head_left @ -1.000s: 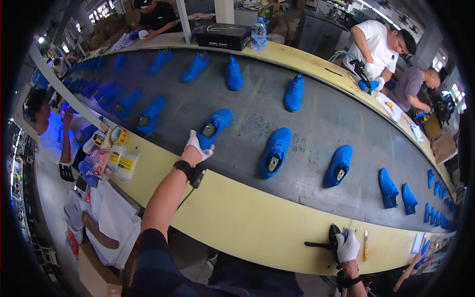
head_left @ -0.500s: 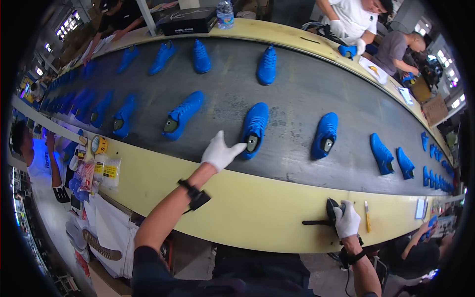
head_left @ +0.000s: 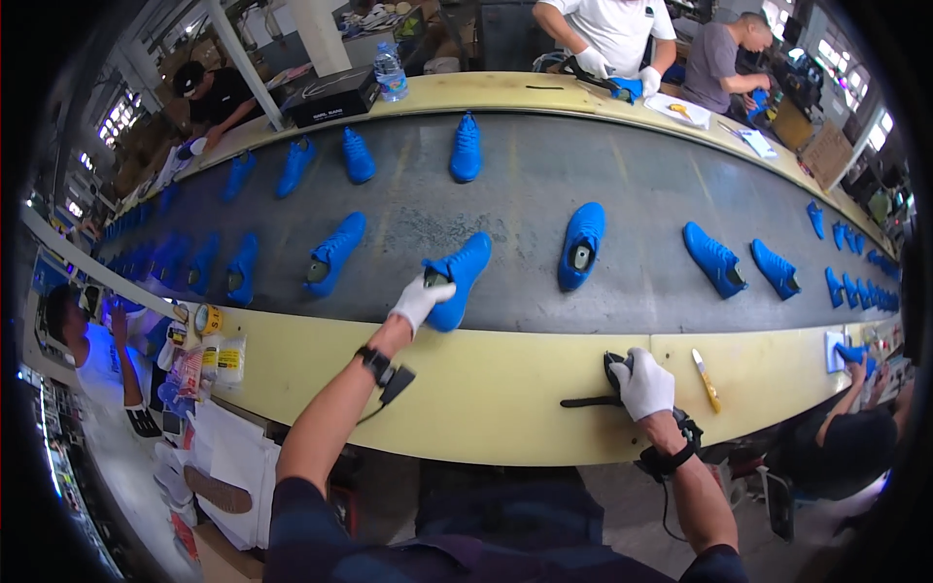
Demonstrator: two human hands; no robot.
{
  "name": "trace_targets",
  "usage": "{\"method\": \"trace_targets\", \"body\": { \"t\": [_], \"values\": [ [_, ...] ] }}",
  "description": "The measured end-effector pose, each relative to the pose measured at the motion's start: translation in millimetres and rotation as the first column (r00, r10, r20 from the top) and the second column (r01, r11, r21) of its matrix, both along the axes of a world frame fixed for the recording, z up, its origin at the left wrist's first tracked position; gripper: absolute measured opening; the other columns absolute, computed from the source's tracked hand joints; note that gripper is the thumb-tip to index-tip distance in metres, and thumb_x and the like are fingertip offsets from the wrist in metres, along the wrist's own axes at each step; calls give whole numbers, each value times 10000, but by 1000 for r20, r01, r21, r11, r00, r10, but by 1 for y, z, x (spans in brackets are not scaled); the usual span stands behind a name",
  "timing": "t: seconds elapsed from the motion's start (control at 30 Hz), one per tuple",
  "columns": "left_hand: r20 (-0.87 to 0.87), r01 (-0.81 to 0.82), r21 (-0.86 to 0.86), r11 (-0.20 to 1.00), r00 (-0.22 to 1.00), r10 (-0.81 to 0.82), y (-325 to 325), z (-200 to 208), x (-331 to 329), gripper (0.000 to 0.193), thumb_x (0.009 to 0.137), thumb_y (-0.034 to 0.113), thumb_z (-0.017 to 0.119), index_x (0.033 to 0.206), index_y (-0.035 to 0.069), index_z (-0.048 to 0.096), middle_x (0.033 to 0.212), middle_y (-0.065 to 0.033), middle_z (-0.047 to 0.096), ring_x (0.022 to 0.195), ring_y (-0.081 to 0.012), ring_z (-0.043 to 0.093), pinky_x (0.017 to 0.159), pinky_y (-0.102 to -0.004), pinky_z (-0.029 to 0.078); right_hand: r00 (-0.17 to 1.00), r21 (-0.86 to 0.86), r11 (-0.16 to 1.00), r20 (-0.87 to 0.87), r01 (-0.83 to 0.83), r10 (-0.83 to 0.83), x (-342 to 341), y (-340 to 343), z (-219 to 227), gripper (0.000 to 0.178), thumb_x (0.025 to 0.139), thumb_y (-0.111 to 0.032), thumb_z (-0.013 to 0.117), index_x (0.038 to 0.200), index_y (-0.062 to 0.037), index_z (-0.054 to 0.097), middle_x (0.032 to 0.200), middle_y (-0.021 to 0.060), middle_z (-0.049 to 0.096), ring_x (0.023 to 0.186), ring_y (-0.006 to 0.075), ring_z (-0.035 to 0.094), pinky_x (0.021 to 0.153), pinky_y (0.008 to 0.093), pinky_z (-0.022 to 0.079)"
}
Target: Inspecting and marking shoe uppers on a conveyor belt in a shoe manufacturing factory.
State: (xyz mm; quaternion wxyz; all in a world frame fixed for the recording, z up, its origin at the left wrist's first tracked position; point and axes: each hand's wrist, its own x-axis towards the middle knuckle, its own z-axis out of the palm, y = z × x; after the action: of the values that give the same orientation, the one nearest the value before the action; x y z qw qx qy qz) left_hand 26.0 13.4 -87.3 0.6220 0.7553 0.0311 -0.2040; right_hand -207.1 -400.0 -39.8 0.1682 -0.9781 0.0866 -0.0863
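My left hand (head_left: 418,302), in a white glove, is closed on the collar of a blue lace-up sneaker (head_left: 470,264), which lies slanted near the close edge of the grey conveyor belt (head_left: 525,291). A dark insole shows in the shoe's opening beside my fingers. My right hand (head_left: 645,385), also gloved, rests on the cream worktop (head_left: 486,389), its fingers curled round a black tool (head_left: 613,366) mostly hidden by the glove. A flat black strip (head_left: 588,402) sticks out to the tool's left. Another blue sneaker (head_left: 583,245) stands on the belt to the right.
A yellow-handled knife (head_left: 708,381) lies right of my right hand. Tape (head_left: 208,320) and plastic packets (head_left: 224,361) sit at the left end. Along the far ledge stand a black box (head_left: 330,98) and a water bottle (head_left: 390,72). Co-workers stand around the belt, which carries several more shoes.
My left hand has gone from touching the sneaker's heel to gripping its collar, and the shoe has turned askew. The view has shifted. My right hand still holds the black tool.
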Motion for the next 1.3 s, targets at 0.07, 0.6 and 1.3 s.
{"method": "trace_targets", "body": {
  "t": [0.07,0.6,1.3],
  "values": [
    [149,54,-7,998,987,-53,-2,3,-55,643,854,358,840,1357,17,629,1172,-97,720,1043,-191,668,936,-356,542,998,46,999,62,-4,1,-1,-1,2,364,938,-333,764,1103,-18,685,911,209,744,829,416,738,730,498,581],
    [302,62,733,677,863,-406,-75,19,-226,259,905,281,686,984,40,737,833,-209,741,809,-426,728,726,-546,579,570,75,626,-342,-776,747,51,179,37,293,893,-259,710,1089,-46,663,812,191,738,738,411,741,611,527,554],
    [227,-34,479,877,970,-86,-55,8,-250,580,976,227,620,1495,98,397,1259,-280,619,894,-487,719,781,-578,583,829,92,836,-111,-541,549,7,213,-2,160,910,-94,609,1055,-35,581,841,246,736,782,494,723,707,585,563]
  ]
}}
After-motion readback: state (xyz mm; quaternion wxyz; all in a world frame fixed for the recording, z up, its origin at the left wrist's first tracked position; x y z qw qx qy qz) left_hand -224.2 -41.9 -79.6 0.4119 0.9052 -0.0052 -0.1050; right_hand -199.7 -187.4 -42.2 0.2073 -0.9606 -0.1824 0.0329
